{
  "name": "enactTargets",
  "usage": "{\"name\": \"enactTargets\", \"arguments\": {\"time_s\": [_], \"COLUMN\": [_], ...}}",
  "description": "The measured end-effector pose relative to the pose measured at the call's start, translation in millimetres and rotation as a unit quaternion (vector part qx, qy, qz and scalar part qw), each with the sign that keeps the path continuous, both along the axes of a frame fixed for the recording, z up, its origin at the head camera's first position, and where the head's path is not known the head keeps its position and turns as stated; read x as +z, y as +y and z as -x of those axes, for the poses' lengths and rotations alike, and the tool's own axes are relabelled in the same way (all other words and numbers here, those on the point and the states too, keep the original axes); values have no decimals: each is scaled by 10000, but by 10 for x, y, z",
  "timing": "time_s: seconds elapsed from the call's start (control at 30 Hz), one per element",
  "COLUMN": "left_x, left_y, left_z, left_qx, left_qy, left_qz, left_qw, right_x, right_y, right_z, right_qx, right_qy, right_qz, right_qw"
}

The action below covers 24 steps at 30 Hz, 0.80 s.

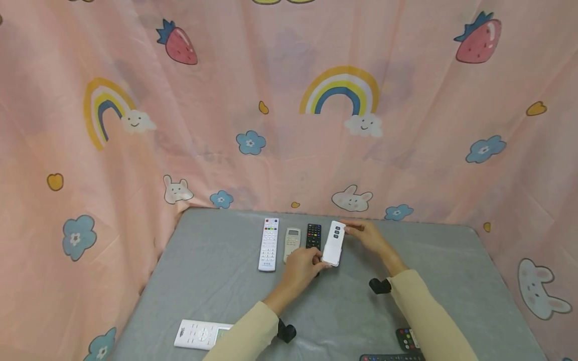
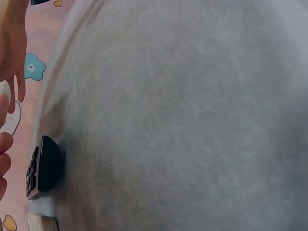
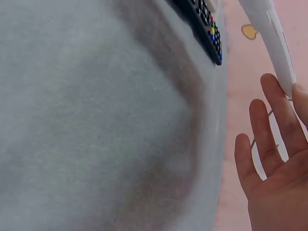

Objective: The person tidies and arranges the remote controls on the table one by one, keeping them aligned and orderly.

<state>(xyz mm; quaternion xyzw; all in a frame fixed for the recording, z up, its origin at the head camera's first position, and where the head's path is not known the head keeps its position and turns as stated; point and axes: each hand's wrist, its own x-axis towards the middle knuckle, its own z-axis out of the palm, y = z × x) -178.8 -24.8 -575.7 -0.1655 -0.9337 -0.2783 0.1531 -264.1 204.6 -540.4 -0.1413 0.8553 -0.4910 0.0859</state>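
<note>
No word or number is legible. A dark mark, perhaps a brand, stands on the wide white remote [image 1: 194, 335] towards the table's [image 1: 212, 291] left edge; bluish print on the slim white remote [image 1: 269, 245] near the back edge is too small to read.

Gray tabletop [image 2: 173, 115], black remote [image 2: 49, 166] beside a cropped beige remote [image 2: 42, 223], left hand [image 2: 4, 159] touching a white object [image 2: 6, 90], right hand [image 2: 12, 45] at upper left, pink curtain [image 2: 45, 24].
</note>
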Motion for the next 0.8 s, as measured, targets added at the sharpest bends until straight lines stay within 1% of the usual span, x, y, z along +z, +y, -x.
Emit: {"name": "enactTargets", "arguments": {"time_s": [0.1,0.17,0.23,0.37,0.47,0.57,0.63,0.8], "left_x": [-20,-26,-34,-55,-77,-105,-130,-184], "left_y": [45,69,92,127,148,163,170,183], "left_z": [64,96,121,154,176,196,208,212], "left_qx": [62,89,140,255,360,473,543,728], "left_qy": [9,10,14,25,-12,-51,-13,52], "left_qz": [129,152,208,310,383,382,353,293], "left_qw": [9999,9998,9997,9992,9986,9981,9979,9969], "right_x": [27,28,-74,-146,-209,-258,-281,-311], "right_y": [-20,-32,-20,-54,-80,-102,-114,-135], "right_z": [49,80,152,198,224,238,242,245], "right_qx": [125,109,65,-87,-129,-153,-174,-267], "right_qy": [114,113,146,78,180,280,318,379], "right_qz": [-36,-142,-205,-266,-266,-154,-99,-194], "right_qw": [9999,9998,9997,9996,9994,9994,9993,9987]}}
